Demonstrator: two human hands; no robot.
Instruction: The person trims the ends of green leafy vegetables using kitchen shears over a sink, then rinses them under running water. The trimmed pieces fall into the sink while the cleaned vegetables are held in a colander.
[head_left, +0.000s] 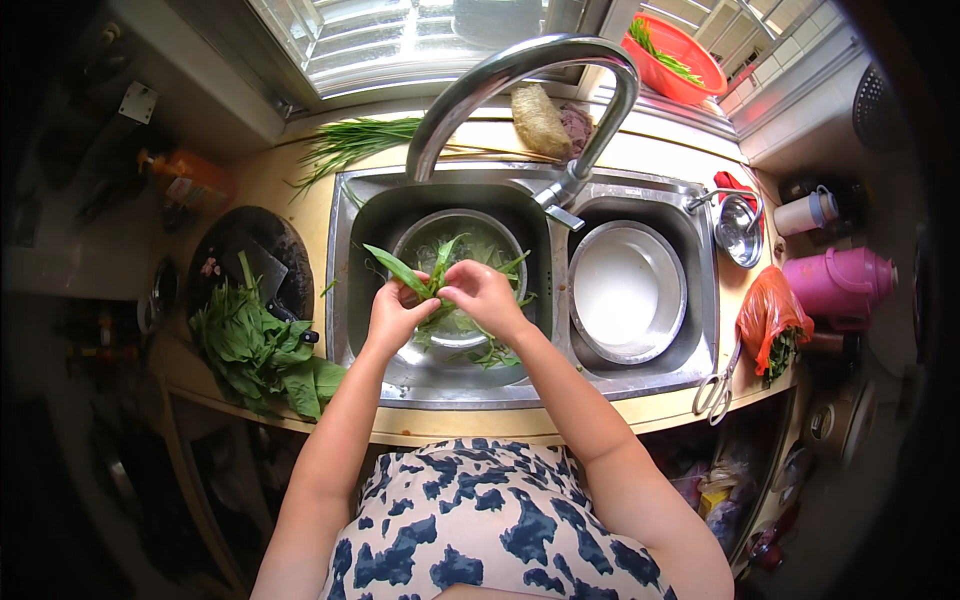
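Observation:
Over the left sink basin, my left hand (400, 310) pinches a stem of leafy greens (397, 267) between thumb and fingers. Close beside it, my right hand (484, 296) has its thumb and fingertips on the same sprig. Beneath both hands is a round metal bowl (459, 217) with water and loose green leaves in it. Some stems (495, 352) hang over the bowl's near right rim. My hands partly hide the bowl and the greens inside.
A chrome faucet (525, 56) arches above the double sink. The right basin holds a metal pot (628, 292). To the left, leafy greens (262, 352) and a cleaver (262, 266) lie on a dark round board (217, 240). Scissors (716, 394) and a red bag (772, 311) sit at right.

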